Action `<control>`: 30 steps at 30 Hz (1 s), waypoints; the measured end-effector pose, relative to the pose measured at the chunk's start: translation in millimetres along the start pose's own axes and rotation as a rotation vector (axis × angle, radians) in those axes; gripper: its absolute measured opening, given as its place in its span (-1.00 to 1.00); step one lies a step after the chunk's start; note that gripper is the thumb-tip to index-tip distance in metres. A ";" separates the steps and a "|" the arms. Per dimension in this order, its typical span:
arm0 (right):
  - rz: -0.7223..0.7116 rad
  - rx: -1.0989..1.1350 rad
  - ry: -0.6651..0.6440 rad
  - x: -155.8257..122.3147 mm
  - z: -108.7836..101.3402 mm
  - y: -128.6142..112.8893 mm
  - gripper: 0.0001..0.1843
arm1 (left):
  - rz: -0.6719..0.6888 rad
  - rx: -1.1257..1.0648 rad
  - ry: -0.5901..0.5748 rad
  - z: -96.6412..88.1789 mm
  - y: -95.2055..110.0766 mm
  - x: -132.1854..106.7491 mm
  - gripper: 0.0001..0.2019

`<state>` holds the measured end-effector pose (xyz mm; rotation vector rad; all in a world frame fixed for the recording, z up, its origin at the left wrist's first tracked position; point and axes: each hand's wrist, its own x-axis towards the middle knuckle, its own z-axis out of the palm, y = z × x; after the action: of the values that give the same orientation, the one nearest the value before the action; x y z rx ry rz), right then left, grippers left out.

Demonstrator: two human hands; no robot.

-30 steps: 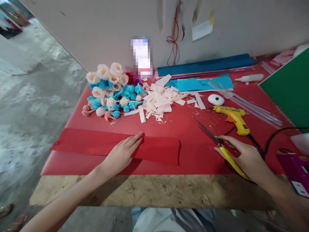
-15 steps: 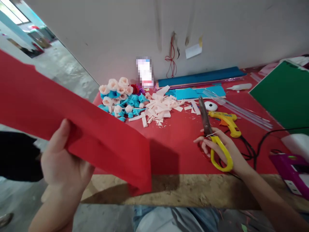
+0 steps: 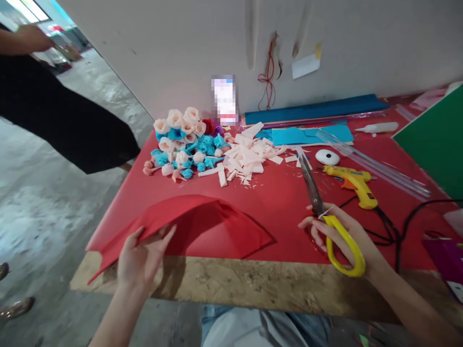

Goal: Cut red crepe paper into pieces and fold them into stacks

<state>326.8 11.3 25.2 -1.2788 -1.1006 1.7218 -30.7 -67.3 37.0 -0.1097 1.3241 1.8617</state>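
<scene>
One long sheet of red paper [image 3: 237, 231] arches over the red-covered tabletop [image 3: 278, 202], lower left of centre, its near edge caught in the left hand's [image 3: 139, 265] loosely curled grip. At lower right, the right hand's [image 3: 366, 243] grip wraps yellow-handled metal scissors [image 3: 314, 190], blades together. Pale pink paper scraps [image 3: 249, 154] lie mid-frame.

green board [image 3: 437, 140] | red cord [image 3: 268, 79] on wall [image 3: 181, 53] | bright screen [image 3: 224, 99] (pixelated)
</scene>
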 end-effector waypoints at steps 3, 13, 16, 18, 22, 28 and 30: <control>-0.030 -0.057 0.040 0.7 12.7 6.8 -0.58 | -0.110 -0.065 -0.102 20.9 -23.2 -18.8 -0.69; -0.277 -0.689 0.226 -1.2 15.6 22.0 -0.65 | -0.156 -0.009 -0.208 34.9 -29.9 -48.5 -0.66; -0.243 -0.642 0.118 9.7 4.7 9.4 -0.69 | -0.212 0.303 -0.428 17.8 -12.6 -45.9 -0.74; -0.212 -0.623 -0.007 19.1 -3.1 -6.2 -0.67 | -0.253 0.579 -0.638 8.5 2.7 -45.8 -0.67; -0.117 -0.787 -0.409 41.4 -9.5 -41.4 -0.64 | -0.127 0.925 -0.736 5.6 33.2 -47.0 -0.45; -0.131 -1.032 -0.774 83.9 3.6 -53.3 -0.65 | 0.057 1.027 -0.776 22.8 35.4 -16.8 -0.47; -0.149 -1.068 -0.824 95.0 7.6 -49.1 -0.65 | 0.313 1.240 -0.765 24.0 22.4 -8.6 -0.63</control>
<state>298.1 113.8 37.8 -0.9255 -2.7613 1.5689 -31.0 -54.8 68.5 1.3480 1.6828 0.8108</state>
